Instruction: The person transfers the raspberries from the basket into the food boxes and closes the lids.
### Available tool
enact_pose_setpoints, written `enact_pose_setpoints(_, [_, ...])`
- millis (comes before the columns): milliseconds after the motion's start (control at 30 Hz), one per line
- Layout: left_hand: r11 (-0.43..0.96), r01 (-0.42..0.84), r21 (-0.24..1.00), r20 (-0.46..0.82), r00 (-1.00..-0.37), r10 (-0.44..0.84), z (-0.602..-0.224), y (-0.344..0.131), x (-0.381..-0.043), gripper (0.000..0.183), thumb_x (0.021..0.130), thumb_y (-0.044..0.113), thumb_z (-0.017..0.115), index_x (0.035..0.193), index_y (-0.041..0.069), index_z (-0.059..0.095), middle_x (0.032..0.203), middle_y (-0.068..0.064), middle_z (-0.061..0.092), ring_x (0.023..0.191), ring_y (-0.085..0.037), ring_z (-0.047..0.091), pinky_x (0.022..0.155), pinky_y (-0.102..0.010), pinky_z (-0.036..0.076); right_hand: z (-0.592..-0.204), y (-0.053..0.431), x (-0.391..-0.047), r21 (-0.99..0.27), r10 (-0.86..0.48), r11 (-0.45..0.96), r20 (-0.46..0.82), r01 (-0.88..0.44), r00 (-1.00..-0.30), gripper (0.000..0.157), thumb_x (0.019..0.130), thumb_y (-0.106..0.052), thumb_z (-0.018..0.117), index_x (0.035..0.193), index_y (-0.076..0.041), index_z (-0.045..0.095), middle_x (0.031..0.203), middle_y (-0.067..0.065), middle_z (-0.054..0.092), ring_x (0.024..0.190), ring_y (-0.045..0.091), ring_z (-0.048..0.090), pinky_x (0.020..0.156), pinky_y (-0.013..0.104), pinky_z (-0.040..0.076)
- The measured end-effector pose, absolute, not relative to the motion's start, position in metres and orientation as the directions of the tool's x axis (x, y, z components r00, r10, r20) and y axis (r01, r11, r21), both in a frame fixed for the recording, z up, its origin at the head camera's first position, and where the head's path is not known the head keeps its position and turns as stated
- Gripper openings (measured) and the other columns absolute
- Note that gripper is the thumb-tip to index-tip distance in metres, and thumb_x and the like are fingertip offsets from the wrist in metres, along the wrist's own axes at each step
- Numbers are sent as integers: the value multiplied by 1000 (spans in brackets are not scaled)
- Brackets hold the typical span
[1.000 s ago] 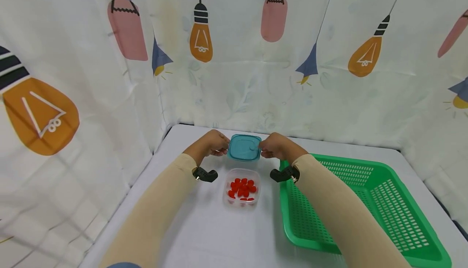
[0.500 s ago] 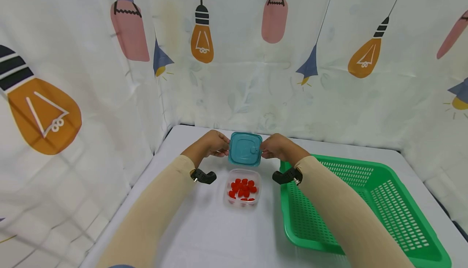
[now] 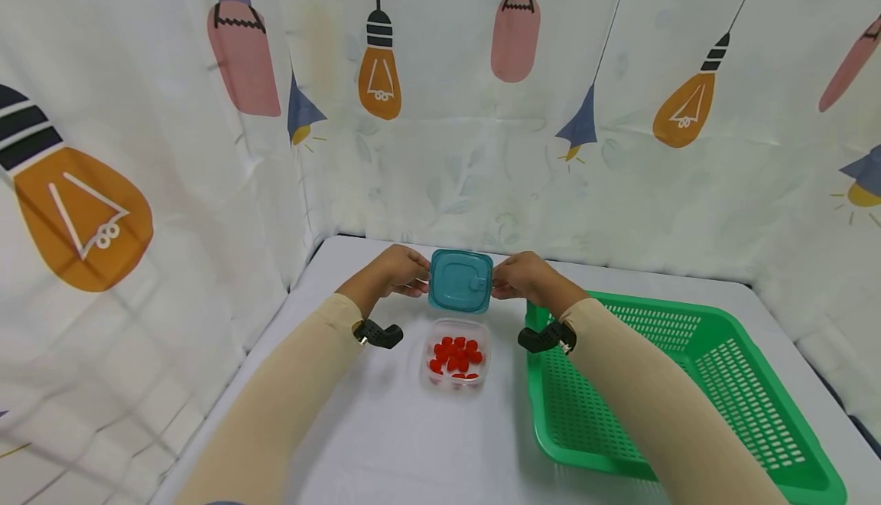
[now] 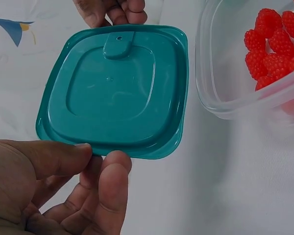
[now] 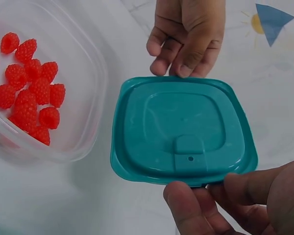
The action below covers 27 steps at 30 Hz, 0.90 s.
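A teal plastic lid (image 3: 460,281) with a small vent flap is held up beyond the container, tilted so that its top faces the head camera. My left hand (image 3: 401,270) pinches its left edge between thumb and fingers, and my right hand (image 3: 523,275) pinches the opposite edge beside the flap. Nearer to me stands a clear plastic container (image 5: 83,142), uncovered, with several red raspberries (image 5: 27,105) lying inside. In the left wrist view the lid (image 4: 110,93) is apart from the container's rim (image 4: 206,98).
To the right stands a large green plastic basket (image 3: 551,444) with perforated walls, partly under my right forearm. The table (image 3: 385,444) bears a white cloth. A printed curtain (image 3: 447,168) hangs behind the table's far edge.
The lid has tipped up between my hands, so more of its top faces the head camera than a second ago. Both hands kept their grip; the container has stayed put.
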<state>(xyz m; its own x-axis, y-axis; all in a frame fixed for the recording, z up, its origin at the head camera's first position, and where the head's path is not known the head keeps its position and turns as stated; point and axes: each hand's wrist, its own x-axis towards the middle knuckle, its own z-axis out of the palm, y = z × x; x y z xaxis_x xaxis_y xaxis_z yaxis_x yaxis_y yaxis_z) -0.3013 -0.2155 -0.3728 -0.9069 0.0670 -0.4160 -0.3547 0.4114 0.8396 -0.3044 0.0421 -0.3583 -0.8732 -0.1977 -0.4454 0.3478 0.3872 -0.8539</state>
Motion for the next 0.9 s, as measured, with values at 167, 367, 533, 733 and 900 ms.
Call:
enact_pose_setpoints(167, [408, -342, 846, -408, -909, 83, -370, -217, -299, 26, 98, 6, 68, 123, 0, 67, 105, -17, 71, 87, -29, 72, 73, -33, 59, -358, 44, -302, -864, -193, 375, -426, 335, -884, 28, 106, -8, 55, 127, 10, 60, 111, 22, 63, 93, 26, 70, 84, 35, 58])
enact_pose_setpoints(367, [392, -350, 851, -417, -904, 99, -368, -220, -295, 27, 97, 7, 70, 123, 0, 68, 103, -17, 72, 92, -32, 73, 74, -33, 59, -358, 44, -299, -865, -180, 369, -424, 338, -888, 28, 106, -8, 55, 127, 9, 61, 112, 22, 65, 95, 29, 71, 90, 40, 56])
enact_pose_setpoints(533, [369, -360, 857, -425, -899, 109, -369, -222, -293, 25, 98, 10, 69, 121, 0, 70, 102, -17, 73, 92, -33, 73, 76, -35, 60, -359, 45, -296, -869, -178, 365, -417, 333, -892, 31, 107, -10, 54, 131, 9, 59, 115, 23, 65, 102, 32, 70, 94, 42, 54])
enact_pose_setpoints(733, [342, -349, 872, -408, -905, 116, -372, -222, -291, 25, 102, 17, 63, 117, -1, 71, 103, -17, 73, 87, -29, 75, 76, -36, 60, -359, 46, -293, -876, -177, 355, -406, 327, -897, 33, 107, -12, 53, 132, 9, 59, 117, 23, 64, 105, 32, 69, 96, 45, 53])
enact_pose_setpoints(900, [312, -343, 886, -394, -912, 116, -373, -222, -290, 28, 104, 21, 61, 117, -2, 71, 102, -17, 73, 88, -30, 75, 77, -36, 60, -358, 47, -290, -884, -166, 334, -397, 327, -903, 32, 107, -12, 54, 131, 9, 60, 115, 22, 65, 102, 31, 71, 93, 42, 55])
